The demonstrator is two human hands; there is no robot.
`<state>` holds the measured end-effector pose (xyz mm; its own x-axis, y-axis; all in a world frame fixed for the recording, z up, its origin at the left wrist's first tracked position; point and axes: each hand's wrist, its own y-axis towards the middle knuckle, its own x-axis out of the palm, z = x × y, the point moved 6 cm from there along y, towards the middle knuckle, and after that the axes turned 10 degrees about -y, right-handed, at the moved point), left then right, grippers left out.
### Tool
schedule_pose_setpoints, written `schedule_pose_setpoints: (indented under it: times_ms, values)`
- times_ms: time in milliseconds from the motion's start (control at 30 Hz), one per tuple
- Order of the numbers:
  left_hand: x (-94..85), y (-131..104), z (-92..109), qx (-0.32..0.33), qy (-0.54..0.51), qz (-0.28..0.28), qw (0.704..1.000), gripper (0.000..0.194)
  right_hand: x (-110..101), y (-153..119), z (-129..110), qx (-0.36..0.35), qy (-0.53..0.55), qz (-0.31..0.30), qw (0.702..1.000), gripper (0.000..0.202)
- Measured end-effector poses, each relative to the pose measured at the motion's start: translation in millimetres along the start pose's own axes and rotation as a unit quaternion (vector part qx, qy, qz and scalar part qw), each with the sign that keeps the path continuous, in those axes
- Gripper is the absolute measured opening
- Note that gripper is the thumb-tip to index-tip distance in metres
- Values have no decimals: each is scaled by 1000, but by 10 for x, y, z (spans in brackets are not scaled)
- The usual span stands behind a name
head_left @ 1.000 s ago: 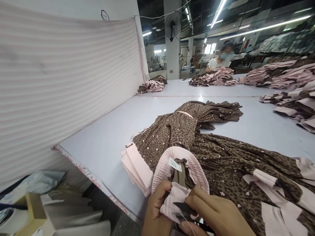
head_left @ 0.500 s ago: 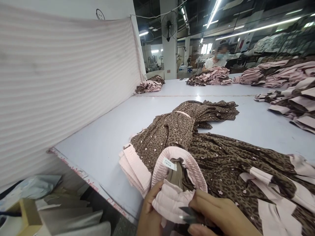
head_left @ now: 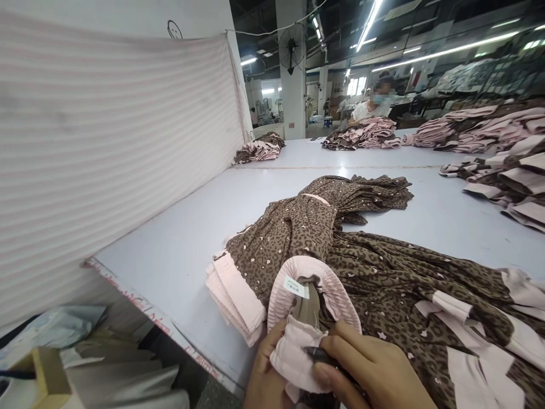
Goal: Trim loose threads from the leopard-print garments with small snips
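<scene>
A brown leopard-print garment with a ribbed pink waistband (head_left: 338, 298) lies at the table's near edge, its opening toward me and a white label (head_left: 297, 287) inside. My left hand (head_left: 270, 366) pinches the near side of the band, fingers closed on the folded pink fabric. In my right hand (head_left: 366, 363) is a pair of dark thread snips (head_left: 317, 355), its tips against the pink band. The fingers cover most of the snips, so whether the blades are apart does not show.
More leopard-print garments (head_left: 298, 221) spread over the pale table (head_left: 170, 250). Pink-and-brown piles (head_left: 506, 187) lie at the right and far side. A striped cloth (head_left: 119, 142) hangs at left. Below the table edge are fabrics and a yellow box (head_left: 51, 375). A masked person (head_left: 370, 108) is across the table.
The waistband and both hands have shifted slightly right. The snips' blades, wider in view before, now show only as short dark tips at the band, with my right hand closer to it.
</scene>
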<state>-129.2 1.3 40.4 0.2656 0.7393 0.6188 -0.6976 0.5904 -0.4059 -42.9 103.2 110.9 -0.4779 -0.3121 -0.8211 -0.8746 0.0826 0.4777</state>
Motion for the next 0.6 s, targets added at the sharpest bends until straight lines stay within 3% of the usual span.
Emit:
schedule_pose_setpoints:
  times_ms: [133, 367, 600]
  values:
    - [5, 23, 8, -19, -28, 9, 999, 36, -75, 14, 69, 72, 88, 3, 994, 37]
    - [183, 30, 35, -28, -84, -68, 994, 27, -8, 2, 204, 188, 265, -56, 944, 39]
    - [148, 31, 71, -24, -25, -59, 998, 26, 50, 121, 215, 191, 340, -99, 916, 46]
